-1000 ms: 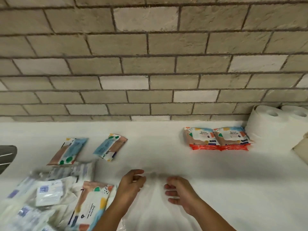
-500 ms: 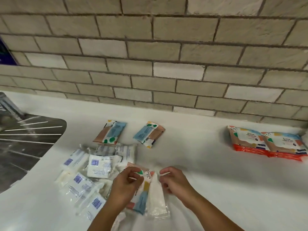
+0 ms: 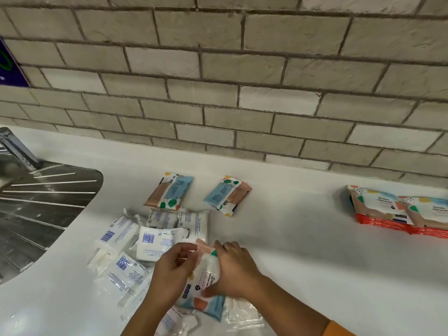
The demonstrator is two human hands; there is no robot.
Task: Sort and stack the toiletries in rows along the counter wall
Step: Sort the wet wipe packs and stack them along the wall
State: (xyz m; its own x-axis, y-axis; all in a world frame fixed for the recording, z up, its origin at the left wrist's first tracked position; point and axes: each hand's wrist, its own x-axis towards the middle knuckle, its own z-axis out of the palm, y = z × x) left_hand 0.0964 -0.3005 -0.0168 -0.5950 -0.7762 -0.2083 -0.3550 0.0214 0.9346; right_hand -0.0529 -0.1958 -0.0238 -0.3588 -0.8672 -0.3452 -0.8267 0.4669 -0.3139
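Since the earlier frame, the wipes pack (image 3: 206, 281) is enclosed by left hand (image 3: 169, 275) and right hand (image 3: 236, 270), fingers curled round it, beside white packets (image 3: 150, 241). Open counter (image 3: 303, 251) is noted rightward, up to stacked packs (image 3: 397, 212) at the wall (image 3: 242, 93).

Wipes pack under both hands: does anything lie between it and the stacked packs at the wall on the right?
Nothing visible does. Between the wipes pack and the stacked packs lies only bare counter; the white sachets lie on its left.

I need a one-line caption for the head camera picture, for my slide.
On the counter, left hand and right hand hold a colourful wipes pack beside white packets.
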